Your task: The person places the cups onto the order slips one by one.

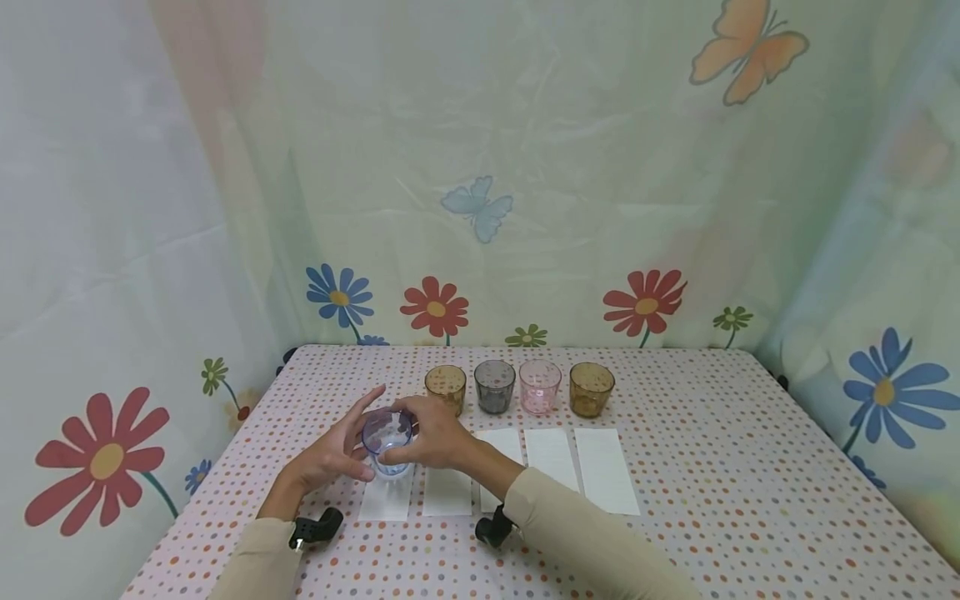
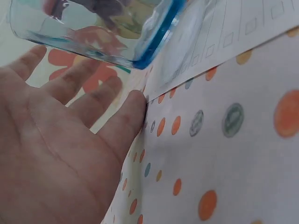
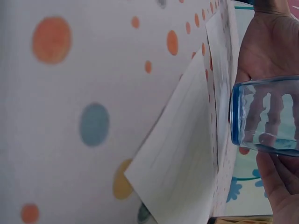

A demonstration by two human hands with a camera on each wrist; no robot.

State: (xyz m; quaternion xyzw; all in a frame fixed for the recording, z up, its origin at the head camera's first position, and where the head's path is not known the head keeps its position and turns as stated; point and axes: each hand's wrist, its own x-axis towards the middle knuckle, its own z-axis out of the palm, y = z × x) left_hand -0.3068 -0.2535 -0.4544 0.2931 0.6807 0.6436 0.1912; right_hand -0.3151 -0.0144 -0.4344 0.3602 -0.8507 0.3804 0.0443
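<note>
A clear blue-tinted glass (image 1: 387, 446) is held above the leftmost white paper strip (image 1: 385, 502). My right hand (image 1: 433, 433) grips its right side between thumb and fingers; the right wrist view shows those fingers (image 3: 280, 184) at the glass (image 3: 264, 116). On the other side, my left hand (image 1: 333, 452) is spread around the glass. In the left wrist view the left palm (image 2: 56, 135) faces up with its fingers extended below the glass (image 2: 98, 32); whether they touch it I cannot tell.
Behind stand an amber glass (image 1: 446, 388), a grey glass (image 1: 494, 387), a pink glass (image 1: 540, 387) and another amber glass (image 1: 591, 390) in a row. Several paper strips (image 1: 607, 472) lie before them on the dotted tablecloth (image 1: 720, 467). A flowered curtain (image 1: 547, 250) hangs behind.
</note>
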